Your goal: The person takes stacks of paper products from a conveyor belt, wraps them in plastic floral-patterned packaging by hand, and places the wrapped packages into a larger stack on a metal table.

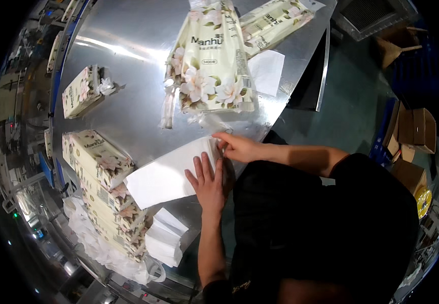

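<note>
Evidently you pressed your left hand, fingers spread flat, on the white tissue stack lying on the steel table to steady it, while your right hand pinched its far corner beside the empty floral wrapper.

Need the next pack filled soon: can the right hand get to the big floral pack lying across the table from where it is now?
Probably yes. The right hand pinches the end of the white tissue stack, and the large floral pack lies just beyond it on the metal table, with only loose clear wrap between. It would have to let go first.
</note>
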The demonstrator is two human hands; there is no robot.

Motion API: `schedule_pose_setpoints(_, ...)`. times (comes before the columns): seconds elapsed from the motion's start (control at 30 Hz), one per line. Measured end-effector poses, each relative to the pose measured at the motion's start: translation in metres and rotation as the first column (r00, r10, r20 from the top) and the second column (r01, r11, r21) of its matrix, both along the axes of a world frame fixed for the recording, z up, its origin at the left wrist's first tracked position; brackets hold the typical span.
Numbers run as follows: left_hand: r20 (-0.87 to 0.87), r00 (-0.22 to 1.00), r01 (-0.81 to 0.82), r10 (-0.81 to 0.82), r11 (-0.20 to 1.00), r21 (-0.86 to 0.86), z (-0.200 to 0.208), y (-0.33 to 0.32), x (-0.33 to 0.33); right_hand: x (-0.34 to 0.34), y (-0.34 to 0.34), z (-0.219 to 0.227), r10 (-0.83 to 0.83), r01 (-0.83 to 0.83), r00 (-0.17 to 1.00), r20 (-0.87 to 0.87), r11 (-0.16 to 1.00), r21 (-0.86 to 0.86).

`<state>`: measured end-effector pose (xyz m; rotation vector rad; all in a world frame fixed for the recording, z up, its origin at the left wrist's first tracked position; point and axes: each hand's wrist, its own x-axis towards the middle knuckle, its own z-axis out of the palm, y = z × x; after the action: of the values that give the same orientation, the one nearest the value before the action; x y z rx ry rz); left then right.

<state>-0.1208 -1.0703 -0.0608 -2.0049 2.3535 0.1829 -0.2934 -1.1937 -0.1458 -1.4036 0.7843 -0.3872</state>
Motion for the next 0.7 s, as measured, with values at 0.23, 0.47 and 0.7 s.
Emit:
schedule_pose_setpoints(0.23,-0.104,0.989,-0.108,0.108,0.994,-0.002,0.001,-0.001,-0.005,-0.023,-0.087,0.050,0.059,-0.163,0.929,-0.367,0.952,-0.260)
schedule_pose_setpoints(0.47,-0.113,0.988,-0.104,0.103,0.995,-0.003,-0.003,0.002,-0.004,-0.017,-0.068,0.025,0.217,-0.357,0.921,-0.323,0.803,-0.478)
schedule_pose_setpoints(0.7,-0.131,0.983,-0.119,0.127,0.990,0.073,0.009,-0.001,-0.007,0.020,-0.080,0.007,0.262,-0.488,0.860,-0.437,0.669,-0.560)
